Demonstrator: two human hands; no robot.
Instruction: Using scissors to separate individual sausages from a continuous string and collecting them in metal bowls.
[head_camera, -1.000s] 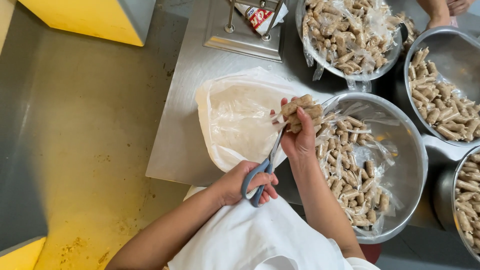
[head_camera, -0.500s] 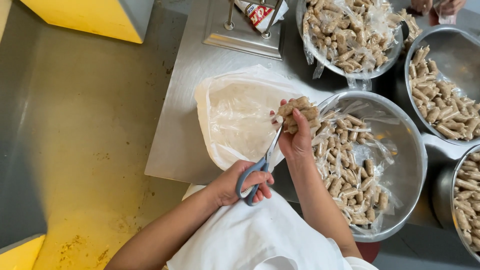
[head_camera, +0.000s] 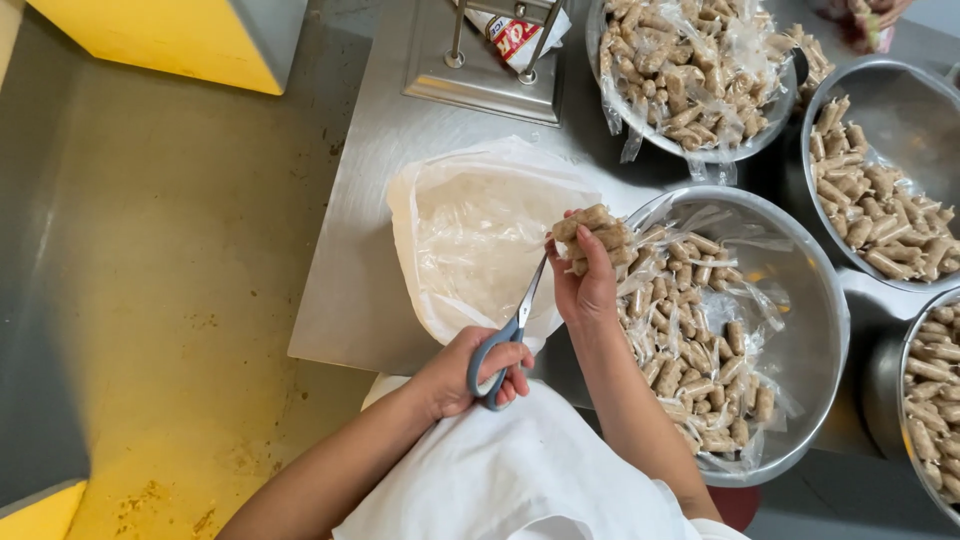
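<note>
On the steel table (head_camera: 400, 150), scissors (head_camera: 508, 333) are gripped in the left hand (head_camera: 462, 375); wrapped sticks (head_camera: 592, 232) are pinched by the right hand (head_camera: 585, 285) near the blades.

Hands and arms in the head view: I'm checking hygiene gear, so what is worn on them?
Nothing shows on either: the left hand and right hand are gloveless, with forearms uncovered, no rings, watch or sleeves visible. A white garment covers the body.

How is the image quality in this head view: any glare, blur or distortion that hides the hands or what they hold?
Head view: both hands sharp, the left hand on the scissors, the right hand gripping a wrapped bundle. Soft glare on the steel table and the near bowl; clear wrap glints. Edges bend slightly, wide-angle. No motion blur.
</note>
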